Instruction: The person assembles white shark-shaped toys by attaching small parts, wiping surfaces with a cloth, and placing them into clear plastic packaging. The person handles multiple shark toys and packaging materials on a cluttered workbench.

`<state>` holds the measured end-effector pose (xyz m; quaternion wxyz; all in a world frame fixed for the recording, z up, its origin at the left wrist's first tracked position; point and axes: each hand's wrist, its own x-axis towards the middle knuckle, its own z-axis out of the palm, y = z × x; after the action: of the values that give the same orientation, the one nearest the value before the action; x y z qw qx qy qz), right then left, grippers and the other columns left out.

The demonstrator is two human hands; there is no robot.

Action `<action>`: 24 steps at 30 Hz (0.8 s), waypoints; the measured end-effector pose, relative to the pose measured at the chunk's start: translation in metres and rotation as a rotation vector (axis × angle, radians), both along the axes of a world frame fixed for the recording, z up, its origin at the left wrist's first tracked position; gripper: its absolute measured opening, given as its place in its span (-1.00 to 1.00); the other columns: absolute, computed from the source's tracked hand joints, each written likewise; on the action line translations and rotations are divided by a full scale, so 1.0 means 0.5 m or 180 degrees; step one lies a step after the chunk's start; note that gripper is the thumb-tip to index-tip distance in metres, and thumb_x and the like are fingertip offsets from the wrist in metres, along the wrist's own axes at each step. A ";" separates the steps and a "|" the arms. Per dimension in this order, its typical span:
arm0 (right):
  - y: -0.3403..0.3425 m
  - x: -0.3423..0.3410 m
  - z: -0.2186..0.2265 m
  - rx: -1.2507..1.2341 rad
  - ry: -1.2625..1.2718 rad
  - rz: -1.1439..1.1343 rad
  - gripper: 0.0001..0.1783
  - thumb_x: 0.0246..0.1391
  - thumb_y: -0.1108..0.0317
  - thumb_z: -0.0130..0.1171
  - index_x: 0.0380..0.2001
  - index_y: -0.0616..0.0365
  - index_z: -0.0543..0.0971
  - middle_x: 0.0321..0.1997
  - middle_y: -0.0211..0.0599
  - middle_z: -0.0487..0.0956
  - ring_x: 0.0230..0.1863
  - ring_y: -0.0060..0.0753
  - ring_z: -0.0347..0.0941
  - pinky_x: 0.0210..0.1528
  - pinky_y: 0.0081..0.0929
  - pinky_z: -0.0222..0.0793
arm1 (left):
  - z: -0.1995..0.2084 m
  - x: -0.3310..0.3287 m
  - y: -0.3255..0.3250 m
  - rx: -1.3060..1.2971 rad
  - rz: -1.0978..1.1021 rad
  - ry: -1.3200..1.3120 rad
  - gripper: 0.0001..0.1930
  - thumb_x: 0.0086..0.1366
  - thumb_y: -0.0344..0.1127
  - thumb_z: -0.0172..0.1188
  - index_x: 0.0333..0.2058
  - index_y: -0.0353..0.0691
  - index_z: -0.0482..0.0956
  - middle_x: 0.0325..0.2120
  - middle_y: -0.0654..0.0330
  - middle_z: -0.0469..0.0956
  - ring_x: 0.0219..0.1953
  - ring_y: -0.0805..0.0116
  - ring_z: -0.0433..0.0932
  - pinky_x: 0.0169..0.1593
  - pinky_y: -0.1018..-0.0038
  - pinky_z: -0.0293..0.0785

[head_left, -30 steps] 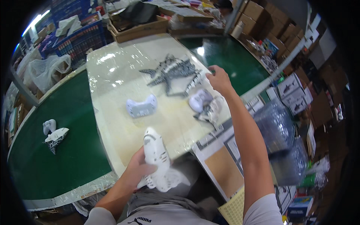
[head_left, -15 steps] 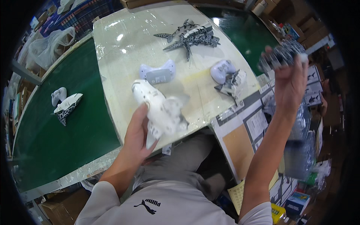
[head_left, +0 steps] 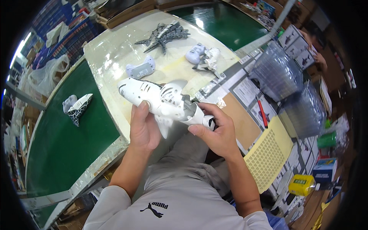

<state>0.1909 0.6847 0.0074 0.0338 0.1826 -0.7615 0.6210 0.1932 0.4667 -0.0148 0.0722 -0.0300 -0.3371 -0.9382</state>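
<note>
The person's left hand (head_left: 145,130) grasps a smooth white plastic shark-shaped body (head_left: 147,92), thumb against its side, above the near edge of a cream, film-covered tabletop (head_left: 109,63). The right hand (head_left: 215,132) is closed around a white, tube-like tail section (head_left: 197,117) at the body's rear; whether the two are fastened cannot be told. To the right lies a yellow sheet with rows of small printed marks (head_left: 270,153), with a red slender tool (head_left: 262,112) near its upper corner. Beyond the body rests a pale lavender game-style controller (head_left: 141,69); farther right, a similar second controller (head_left: 195,53) sits against a white-and-dark shell piece (head_left: 210,60). Farthest on the tabletop lies a heap of grey-and-black patterned fin-shaped parts (head_left: 166,36).
</note>
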 end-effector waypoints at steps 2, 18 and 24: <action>0.016 0.014 0.005 -0.0128 -0.0273 -0.0041 -0.38 0.02 0.27 0.60 0.10 0.36 0.63 -0.18 -0.17 0.76 -0.14 -0.47 0.66 0.00 -0.42 0.57 | 0.003 0.010 0.011 -0.0169 -0.0069 0.0212 -0.27 0.47 -0.09 0.28 0.47 -0.21 0.23 0.33 0.07 0.47 0.35 0.06 0.48 0.44 0.05 0.37; 0.043 0.034 -0.026 -0.0770 -0.0697 -0.0548 -0.48 0.13 0.33 0.52 0.12 0.35 0.66 -0.34 -0.38 0.69 -0.36 -0.67 0.53 -0.30 -0.63 0.47 | 0.010 0.013 -0.011 -0.0004 -0.0374 -0.0211 -0.28 0.32 -0.22 0.43 0.38 -0.19 0.33 0.20 0.07 0.56 0.17 0.10 0.62 0.21 0.12 0.63; 0.064 -0.001 0.020 0.0160 -0.0146 0.0047 -0.40 0.02 0.27 0.56 0.10 0.34 0.64 -0.23 -0.37 0.67 -0.24 -0.59 0.54 -0.16 -0.57 0.46 | 0.119 0.040 -0.127 -0.4635 -0.1540 0.0741 -0.20 0.08 -0.26 0.56 0.31 -0.26 0.48 -0.02 0.13 0.71 -0.01 0.18 0.71 0.06 0.24 0.63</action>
<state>0.1904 0.7167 0.0173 0.0071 0.1747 -0.7760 0.6060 0.2129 0.4030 0.0446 -0.1376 -0.2411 -0.8430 -0.4608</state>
